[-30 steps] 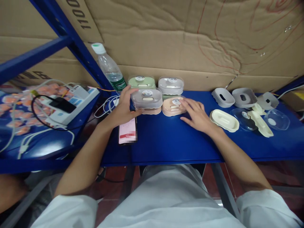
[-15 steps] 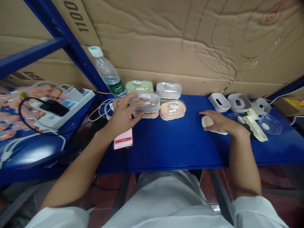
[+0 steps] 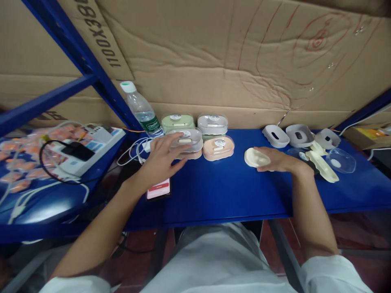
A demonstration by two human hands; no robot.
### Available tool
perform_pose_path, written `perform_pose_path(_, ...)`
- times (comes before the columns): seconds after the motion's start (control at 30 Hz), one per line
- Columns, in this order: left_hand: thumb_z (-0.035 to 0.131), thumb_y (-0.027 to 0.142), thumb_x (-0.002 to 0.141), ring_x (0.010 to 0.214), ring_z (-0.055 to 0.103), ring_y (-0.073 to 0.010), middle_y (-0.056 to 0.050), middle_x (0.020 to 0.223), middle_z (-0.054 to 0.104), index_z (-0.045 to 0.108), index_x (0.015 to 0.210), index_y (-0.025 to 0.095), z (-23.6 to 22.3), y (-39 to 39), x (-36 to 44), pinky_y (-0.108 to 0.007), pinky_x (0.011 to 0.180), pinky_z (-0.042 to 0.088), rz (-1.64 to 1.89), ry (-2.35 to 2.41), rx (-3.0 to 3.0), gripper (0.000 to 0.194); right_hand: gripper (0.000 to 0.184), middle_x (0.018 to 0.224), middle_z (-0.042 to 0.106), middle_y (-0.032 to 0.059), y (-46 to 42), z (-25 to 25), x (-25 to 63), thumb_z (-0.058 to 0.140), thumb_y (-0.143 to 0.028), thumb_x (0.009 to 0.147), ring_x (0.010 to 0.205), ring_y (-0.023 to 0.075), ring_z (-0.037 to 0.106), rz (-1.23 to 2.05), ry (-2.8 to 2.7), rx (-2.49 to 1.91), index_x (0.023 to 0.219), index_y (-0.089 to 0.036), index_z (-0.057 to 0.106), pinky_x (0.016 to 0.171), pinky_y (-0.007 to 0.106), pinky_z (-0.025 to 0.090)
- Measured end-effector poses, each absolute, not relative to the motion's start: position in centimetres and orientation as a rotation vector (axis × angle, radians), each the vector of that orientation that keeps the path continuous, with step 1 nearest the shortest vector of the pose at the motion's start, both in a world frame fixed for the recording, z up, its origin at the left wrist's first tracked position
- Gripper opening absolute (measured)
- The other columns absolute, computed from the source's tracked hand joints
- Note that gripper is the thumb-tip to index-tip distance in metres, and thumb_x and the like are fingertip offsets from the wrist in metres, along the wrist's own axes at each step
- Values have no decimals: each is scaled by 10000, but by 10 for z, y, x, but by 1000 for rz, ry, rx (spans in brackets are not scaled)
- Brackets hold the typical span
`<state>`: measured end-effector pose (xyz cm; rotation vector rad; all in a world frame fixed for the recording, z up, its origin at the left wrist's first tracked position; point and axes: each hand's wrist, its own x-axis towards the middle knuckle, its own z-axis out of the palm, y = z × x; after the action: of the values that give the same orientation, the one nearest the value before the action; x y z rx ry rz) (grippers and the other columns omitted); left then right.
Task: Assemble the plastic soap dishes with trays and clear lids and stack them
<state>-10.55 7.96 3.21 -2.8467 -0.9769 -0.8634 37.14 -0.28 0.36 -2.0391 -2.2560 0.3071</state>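
Note:
My left hand (image 3: 163, 158), fingers spread, is at the front left of a grey box with a clear lid (image 3: 191, 140); whether the fingertips touch its lid I cannot tell. Under that grey box sits a peach box (image 3: 194, 154), partly hidden. Another peach box (image 3: 219, 148) with a clear lid and a round label stands just right of them. Over the blue table, my right hand (image 3: 273, 158) grips a cream-coloured shallow oval plastic piece (image 3: 253, 157) by its right end, its hollow side showing. Part of that piece is hidden by the fingers.
Green (image 3: 178, 123) and lilac-grey (image 3: 212, 124) lidded boxes stand behind. A water bottle (image 3: 146, 116) and a phone (image 3: 159, 189) are at left, beside a power strip (image 3: 88, 156). Grey shells (image 3: 275, 136), a cream insert (image 3: 324, 165) and a clear lid (image 3: 341, 160) lie at right.
My right hand has moved left with the cream piece, which now shows more of its hollow side. My left hand stays by the grey box. The head view has tilted slightly.

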Motion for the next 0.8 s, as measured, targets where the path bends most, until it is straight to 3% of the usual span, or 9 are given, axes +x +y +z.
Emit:
perform_pose_path(0.07, 605, 335, 1047, 1479, 501, -408, -154, 1629, 493, 703, 1351, 293, 37, 67, -102, -630, 1182, 401, -803, -897, -2888, 322, 868, 1616, 572, 120, -2, 9, 367, 762, -692, 854, 1488, 379, 547, 366, -2274, -1946, 1599, -302, 549, 1183, 552, 501)
perform_pose_path(0.17, 569, 298, 1079, 1454, 547, -344, -151, 1592, 547, 685, 1368, 265, 38, 41, -84, -556, 1193, 447, -740, -691, -2985, 313, 666, 1593, 583, 146, 3, 15, 370, 529, -634, 1023, 1487, 383, 532, 82, -2057, -1978, 1567, -252, 570, 1203, 612, 447)
perform_pose_path(0.3, 595, 330, 1084, 1482, 541, -327, -166, 1648, 522, 591, 1506, 217, 16, 13, -32, -494, 1216, 444, -491, -343, -3179, 437, 681, 1597, 548, 231, 14, 8, 386, 517, -535, 1017, 1455, 470, 516, -205, -1780, -2351, 1595, -175, 508, 1148, 730, 398)
perform_pose_path(0.4, 707, 425, 1025, 1565, 451, -372, -191, 1717, 429, 449, 1634, 205, -4, 10, 13, -531, 1246, 376, -312, -233, -3224, 697, 719, 1531, 595, 263, 19, 0, 387, 560, -526, 986, 1386, 478, 565, -178, -1780, -2453, 1600, -160, 486, 1088, 725, 431)
perform_pose_path(0.47, 705, 511, 1014, 1533, 489, -379, -211, 1699, 450, 483, 1604, 177, -10, 13, 34, -515, 1208, 393, -244, -251, -3234, 713, 670, 1433, 667, 249, 19, -1, 382, 559, -524, 990, 1306, 454, 625, -151, -1831, -2442, 1556, -167, 539, 1041, 684, 475)
perform_pose_path(0.63, 716, 374, 1015, 1202, 671, -315, -141, 1340, 703, 621, 1399, 171, 3, 8, 24, -449, 1054, 443, -289, -276, -3116, 445, 521, 1255, 757, 170, 16, 4, 354, 557, -550, 1016, 1185, 376, 694, -55, -2053, -2335, 1396, -217, 686, 1013, 566, 502)
perform_pose_path(0.8, 681, 289, 1034, 1006, 659, -261, -88, 1068, 700, 685, 1024, 185, 2, 3, -25, -389, 860, 478, -316, -490, -3054, 105, 413, 1340, 735, 152, 1, 9, 330, 647, -454, 991, 1217, 361, 689, 37, -2255, -2161, 1328, -227, 718, 1019, 530, 519)
